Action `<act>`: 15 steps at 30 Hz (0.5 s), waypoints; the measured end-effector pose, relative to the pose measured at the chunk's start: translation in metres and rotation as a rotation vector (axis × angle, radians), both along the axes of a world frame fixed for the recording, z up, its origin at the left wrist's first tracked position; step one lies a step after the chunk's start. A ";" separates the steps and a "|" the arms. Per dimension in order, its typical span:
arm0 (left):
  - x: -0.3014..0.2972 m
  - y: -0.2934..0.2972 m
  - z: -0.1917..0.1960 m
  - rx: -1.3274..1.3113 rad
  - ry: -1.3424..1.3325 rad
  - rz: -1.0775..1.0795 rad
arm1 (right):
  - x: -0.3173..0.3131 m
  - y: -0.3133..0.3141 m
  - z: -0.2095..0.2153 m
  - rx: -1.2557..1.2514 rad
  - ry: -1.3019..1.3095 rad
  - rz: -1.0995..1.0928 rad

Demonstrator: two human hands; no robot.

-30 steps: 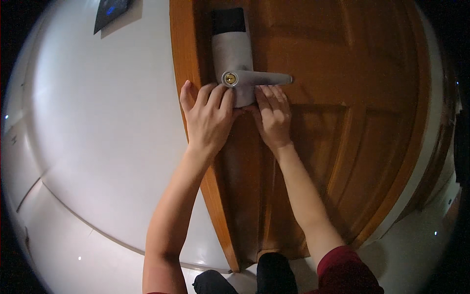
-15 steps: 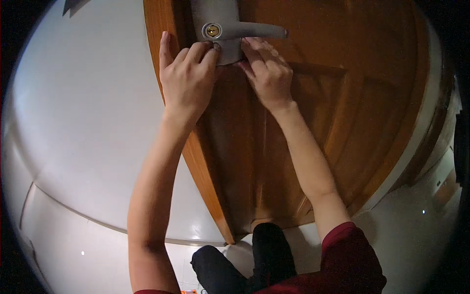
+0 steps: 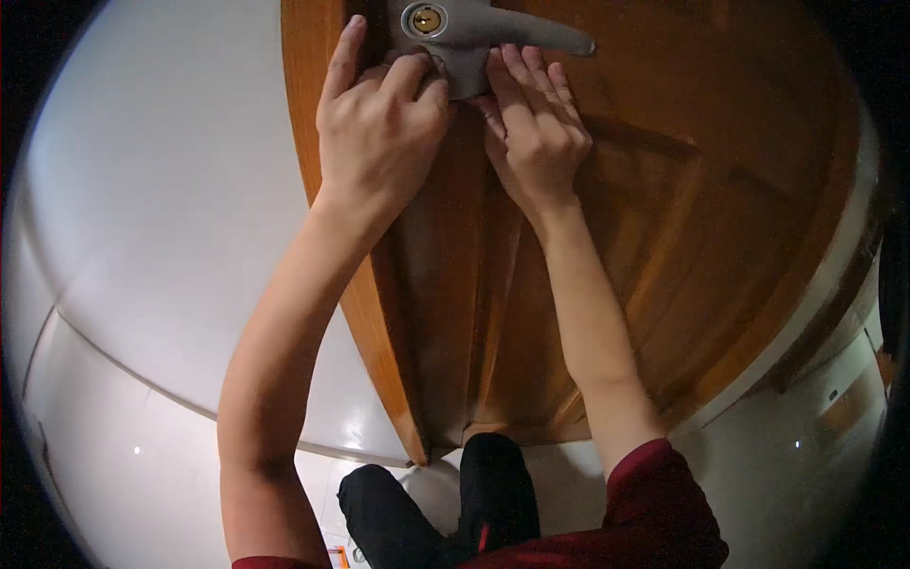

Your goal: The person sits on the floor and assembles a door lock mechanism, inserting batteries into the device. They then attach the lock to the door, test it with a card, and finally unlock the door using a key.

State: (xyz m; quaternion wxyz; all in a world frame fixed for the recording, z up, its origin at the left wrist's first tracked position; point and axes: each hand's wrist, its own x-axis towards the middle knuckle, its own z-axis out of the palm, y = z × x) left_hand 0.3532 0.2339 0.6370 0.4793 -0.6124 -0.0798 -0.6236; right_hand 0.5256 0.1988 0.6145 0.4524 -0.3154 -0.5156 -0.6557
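Note:
A grey metal door handle plate (image 3: 469,68) is fixed on a brown wooden door (image 3: 607,256). It carries a brass lock cylinder (image 3: 426,20) and a grey lever handle (image 3: 540,31) that points right. Below the cylinder, my left hand (image 3: 384,128) has its fingers curled in at the plate's lower left, with the little finger stretched up. Whatever its fingertips pinch there is mostly hidden behind them. My right hand (image 3: 540,133) is at the plate's lower right, under the lever, with fingers stretched out and its thumb near the plate's bottom edge.
A wooden door frame edge (image 3: 365,322) runs down left of the door, beside a white wall (image 3: 171,209). Pale floor tiles (image 3: 142,474) lie below. My dark-trousered knees (image 3: 498,484) are close to the door's foot.
The view has shifted, so the handle plate sits higher in the picture. My right hand's fingers are straighter and more spread. My left hand stays curled at the plate.

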 end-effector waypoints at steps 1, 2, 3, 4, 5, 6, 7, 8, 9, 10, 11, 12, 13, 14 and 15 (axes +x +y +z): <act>-0.006 -0.006 0.005 -0.016 -0.003 -0.019 | -0.004 0.000 0.006 0.019 -0.005 0.017; -0.009 -0.011 0.005 -0.042 0.005 -0.042 | -0.005 -0.003 0.007 0.019 -0.008 0.014; -0.011 -0.015 0.007 -0.070 0.003 -0.014 | -0.007 -0.009 0.010 0.019 -0.012 0.011; -0.012 -0.018 0.010 -0.099 0.002 0.015 | -0.008 -0.013 0.012 0.018 -0.016 0.007; -0.014 -0.021 0.013 -0.130 0.004 0.048 | -0.007 -0.014 0.014 -0.002 -0.009 0.036; -0.013 -0.020 0.013 -0.108 0.010 0.009 | -0.005 -0.014 0.017 -0.023 -0.002 0.064; -0.010 -0.016 0.012 -0.087 0.016 -0.031 | -0.003 -0.015 0.018 -0.043 0.004 0.092; -0.009 -0.014 0.015 -0.053 0.019 -0.071 | -0.001 -0.018 0.021 -0.075 -0.009 0.065; -0.008 -0.011 0.015 -0.066 0.029 -0.049 | 0.000 -0.020 0.023 -0.108 -0.023 0.038; -0.008 -0.007 0.014 -0.080 0.039 -0.026 | 0.001 -0.022 0.025 -0.140 -0.037 0.011; -0.008 -0.005 0.008 -0.106 0.048 -0.013 | 0.001 -0.021 0.020 -0.143 -0.021 0.011; -0.010 -0.003 0.003 -0.133 0.073 -0.002 | 0.000 -0.018 0.015 -0.145 -0.004 0.012; -0.008 0.000 0.001 -0.114 0.071 -0.038 | -0.001 -0.014 0.009 -0.148 0.012 0.013; -0.008 0.001 0.005 -0.087 0.069 -0.073 | -0.004 -0.010 0.008 -0.112 0.033 0.023; -0.008 0.001 0.007 -0.059 0.067 -0.107 | -0.006 -0.004 0.006 -0.075 0.054 0.034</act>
